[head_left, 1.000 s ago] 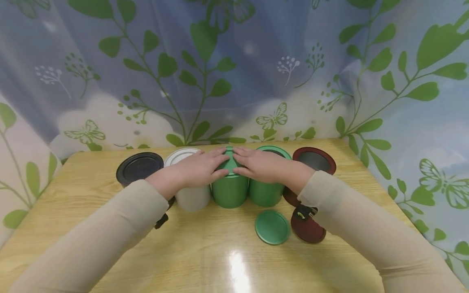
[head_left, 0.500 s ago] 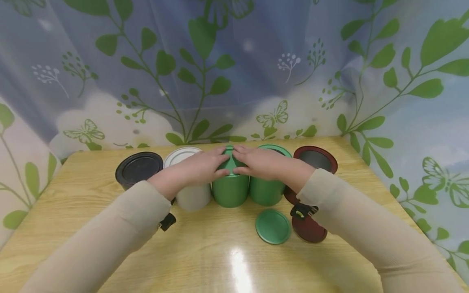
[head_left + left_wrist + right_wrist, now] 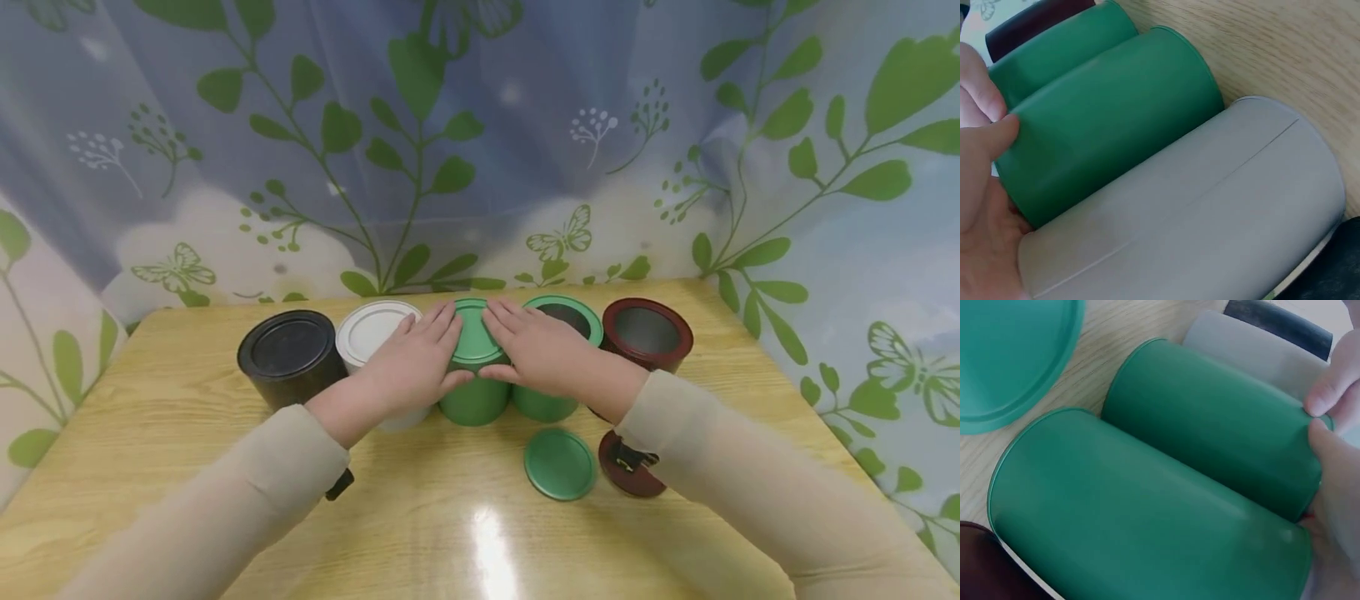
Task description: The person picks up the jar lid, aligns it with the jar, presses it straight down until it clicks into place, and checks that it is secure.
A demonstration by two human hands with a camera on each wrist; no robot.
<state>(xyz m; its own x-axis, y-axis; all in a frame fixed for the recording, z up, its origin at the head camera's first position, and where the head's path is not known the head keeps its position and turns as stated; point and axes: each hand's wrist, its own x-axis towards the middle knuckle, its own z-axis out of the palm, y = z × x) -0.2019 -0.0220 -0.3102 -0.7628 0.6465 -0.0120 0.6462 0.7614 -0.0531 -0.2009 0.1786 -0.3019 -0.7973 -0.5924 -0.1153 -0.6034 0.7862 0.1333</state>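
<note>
In the head view, the middle green can point(image 3: 474, 404) stands upright with a green lid point(image 3: 474, 335) on its top. My left hand point(image 3: 416, 354) rests on the left side of that lid, its fingers extended and its thumb at the near rim. From the other side, my right hand point(image 3: 543, 348) lies on the lid with straight fingers, its thumb also at the near edge. Both thumbs touch the upper edge of the green can in the wrist views. My right hand and wrist partly cover a second green can point(image 3: 542, 406), whose top is open and dark inside.
A white can point(image 3: 369, 332) and a black can point(image 3: 288, 358), both lidded, stand to the left. At the right is an open dark red can point(image 3: 684, 337). A loose green lid point(image 3: 558, 464) and a dark red lid point(image 3: 632, 485) lie on the wooden table point(image 3: 420, 525) in front.
Both hands have shifted slightly towards me on the lid, and their fingers have drawn a little apart, so more of the green lid shows. The cans and loose lids stay in place.
</note>
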